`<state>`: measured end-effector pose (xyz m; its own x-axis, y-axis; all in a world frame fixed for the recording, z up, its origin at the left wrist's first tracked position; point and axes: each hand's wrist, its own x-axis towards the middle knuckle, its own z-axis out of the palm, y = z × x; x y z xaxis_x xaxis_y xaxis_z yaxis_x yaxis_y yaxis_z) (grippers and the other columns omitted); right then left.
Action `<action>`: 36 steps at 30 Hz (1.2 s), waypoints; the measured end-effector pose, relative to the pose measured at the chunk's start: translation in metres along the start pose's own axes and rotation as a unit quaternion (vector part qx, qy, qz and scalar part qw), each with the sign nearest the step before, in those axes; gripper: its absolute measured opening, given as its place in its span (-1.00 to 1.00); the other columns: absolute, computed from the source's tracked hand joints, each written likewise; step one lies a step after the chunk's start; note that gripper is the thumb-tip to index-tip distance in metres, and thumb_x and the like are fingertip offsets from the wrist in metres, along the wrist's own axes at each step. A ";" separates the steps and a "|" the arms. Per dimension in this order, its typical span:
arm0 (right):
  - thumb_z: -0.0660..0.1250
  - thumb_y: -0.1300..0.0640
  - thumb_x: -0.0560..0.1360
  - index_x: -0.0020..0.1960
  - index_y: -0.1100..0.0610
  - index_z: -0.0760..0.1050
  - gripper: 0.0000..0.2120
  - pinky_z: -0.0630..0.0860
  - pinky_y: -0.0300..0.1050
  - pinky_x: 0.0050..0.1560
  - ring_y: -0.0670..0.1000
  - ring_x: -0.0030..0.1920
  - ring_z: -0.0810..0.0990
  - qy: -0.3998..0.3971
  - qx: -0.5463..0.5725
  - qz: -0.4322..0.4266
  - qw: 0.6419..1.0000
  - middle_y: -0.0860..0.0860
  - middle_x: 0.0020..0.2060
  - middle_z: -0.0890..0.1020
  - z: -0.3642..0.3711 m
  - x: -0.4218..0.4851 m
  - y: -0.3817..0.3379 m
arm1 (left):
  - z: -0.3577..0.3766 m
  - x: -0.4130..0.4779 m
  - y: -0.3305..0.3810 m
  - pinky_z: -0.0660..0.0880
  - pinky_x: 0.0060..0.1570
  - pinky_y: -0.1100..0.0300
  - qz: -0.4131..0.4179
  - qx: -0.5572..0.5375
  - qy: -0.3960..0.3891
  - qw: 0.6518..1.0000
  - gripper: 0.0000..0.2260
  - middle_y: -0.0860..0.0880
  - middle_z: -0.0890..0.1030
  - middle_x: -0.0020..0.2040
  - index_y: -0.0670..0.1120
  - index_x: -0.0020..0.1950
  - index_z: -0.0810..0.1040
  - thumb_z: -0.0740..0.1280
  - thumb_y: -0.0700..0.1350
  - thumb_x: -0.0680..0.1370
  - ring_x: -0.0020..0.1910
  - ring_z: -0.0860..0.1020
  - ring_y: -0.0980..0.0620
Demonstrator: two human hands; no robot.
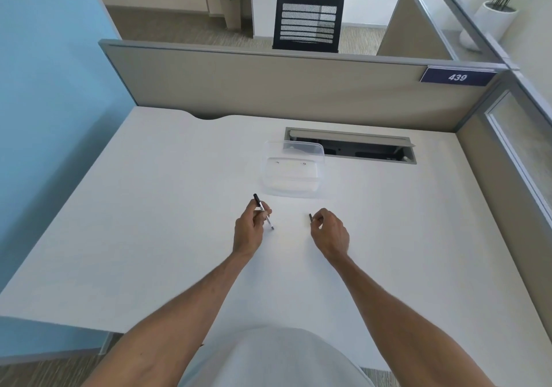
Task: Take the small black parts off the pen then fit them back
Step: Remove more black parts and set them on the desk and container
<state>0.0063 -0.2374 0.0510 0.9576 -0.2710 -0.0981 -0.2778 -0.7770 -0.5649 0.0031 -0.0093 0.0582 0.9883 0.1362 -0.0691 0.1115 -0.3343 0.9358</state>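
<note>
Pen (263, 212) slants, tip down-right, pinched in the left hand (249, 231). Right hand (328, 232) pinches a small black part (310, 217) over the white surface (149, 222).

The table (149, 222) is a broad white top, walled at its far edge by a grey partition (268, 88). A curved notch (209, 116) is cut into that far edge towards the left. Towards the right of the far side a long rectangular cable hatch (358, 147) is sunk into the surface, its grey flap raised and dark inside. A clear plastic container (291, 173) lies directly on the table just beside the hatch, its far corner overlapping the hatch's left end.
</note>
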 end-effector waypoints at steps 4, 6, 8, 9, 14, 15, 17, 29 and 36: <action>0.24 0.19 0.60 0.02 0.03 0.55 -0.87 0.43 -0.06 -0.19 0.08 -0.11 0.61 -0.012 0.009 -0.002 1.000 -0.13 0.00 0.69 0.001 -0.001 -0.008 | -0.007 0.010 0.014 0.66 0.29 -0.08 -0.006 -0.019 0.012 1.000 -0.80 0.05 0.81 0.06 0.12 0.19 0.60 0.26 -0.16 0.75 0.15 0.75 0.18; 0.24 0.19 0.60 0.01 0.02 0.55 -0.86 0.46 -0.05 -0.18 0.08 -0.11 0.62 -0.018 0.010 -0.003 1.000 -0.13 -0.02 0.69 0.002 -0.002 -0.011 | -0.014 0.019 0.020 0.66 0.28 -0.04 -0.003 -0.032 0.010 0.999 -0.77 0.04 0.81 0.03 0.14 0.24 0.62 0.26 -0.16 0.74 0.15 0.75 0.15; 0.24 0.19 0.59 0.01 0.01 0.56 -0.86 0.49 -0.04 -0.16 0.09 -0.11 0.63 -0.025 0.012 -0.003 1.000 -0.13 -0.04 0.69 0.002 -0.002 -0.013 | -0.021 0.029 0.026 0.68 0.27 -0.01 -0.005 -0.063 0.003 0.998 -0.75 -0.01 0.82 0.01 0.11 0.32 0.62 0.26 -0.17 0.74 0.14 0.76 0.09; 0.25 0.19 0.59 0.02 0.01 0.57 -0.86 0.50 -0.04 -0.16 0.09 -0.11 0.64 -0.029 0.015 -0.003 0.999 -0.12 -0.04 0.69 0.002 -0.001 -0.014 | -0.023 0.034 0.029 0.69 0.26 0.01 -0.007 -0.083 0.001 0.997 -0.74 -0.04 0.82 0.01 0.09 0.36 0.62 0.26 -0.17 0.75 0.14 0.77 0.06; 0.24 0.18 0.57 0.01 0.00 0.59 -0.83 0.49 -0.06 -0.16 0.08 -0.10 0.64 -0.046 0.019 -0.005 0.999 -0.14 -0.06 0.70 0.002 0.003 -0.022 | -0.036 0.056 0.040 0.69 0.20 0.11 -0.013 -0.146 0.006 0.989 -0.70 -0.12 0.81 0.05 0.07 0.46 0.56 0.26 -0.16 0.76 0.15 0.78 -0.05; 0.24 0.18 0.57 0.01 -0.01 0.59 -0.82 0.49 -0.07 -0.16 0.08 -0.10 0.65 -0.053 0.017 -0.006 0.998 -0.14 -0.07 0.70 0.001 0.004 -0.024 | -0.038 0.058 0.040 0.68 0.21 0.09 -0.020 -0.153 0.009 0.988 -0.71 -0.13 0.80 0.06 0.06 0.47 0.55 0.26 -0.15 0.76 0.16 0.78 -0.06; 0.24 0.16 0.58 0.01 -0.02 0.60 -0.82 0.51 -0.06 -0.16 0.09 -0.09 0.66 -0.071 0.014 -0.009 0.997 -0.13 -0.08 0.71 0.002 0.007 -0.028 | -0.039 0.062 0.037 0.68 0.25 0.02 -0.041 -0.163 0.018 0.986 -0.71 -0.14 0.80 0.08 0.03 0.46 0.54 0.26 -0.16 0.76 0.16 0.78 -0.11; 0.27 0.04 0.64 0.03 0.03 0.64 -0.82 0.53 -0.05 -0.09 0.14 -0.01 0.66 -0.173 -0.033 -0.061 0.982 -0.03 -0.02 0.77 0.027 0.005 -0.055 | -0.042 0.051 0.010 0.70 0.01 0.04 -0.201 -0.200 0.022 0.959 -0.70 -0.28 0.76 0.19 -0.12 0.46 0.51 0.19 -0.27 0.75 0.00 0.76 -0.22; 0.23 0.16 0.57 0.03 0.04 0.63 -0.80 0.52 -0.05 -0.12 0.18 0.02 0.70 -0.194 -0.060 -0.061 0.977 0.00 0.01 0.76 0.037 0.001 -0.071 | -0.046 0.048 -0.003 0.71 0.02 0.03 -0.238 -0.191 0.002 0.952 -0.75 -0.26 0.76 0.12 -0.16 0.41 0.58 0.27 -0.24 0.74 -0.05 0.76 -0.21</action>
<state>0.0294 -0.1616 0.0602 0.9346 0.0457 -0.3528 -0.1447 -0.8571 -0.4944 0.0454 0.0412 0.0682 0.8351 0.1921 -0.5155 0.4991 0.1294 0.8568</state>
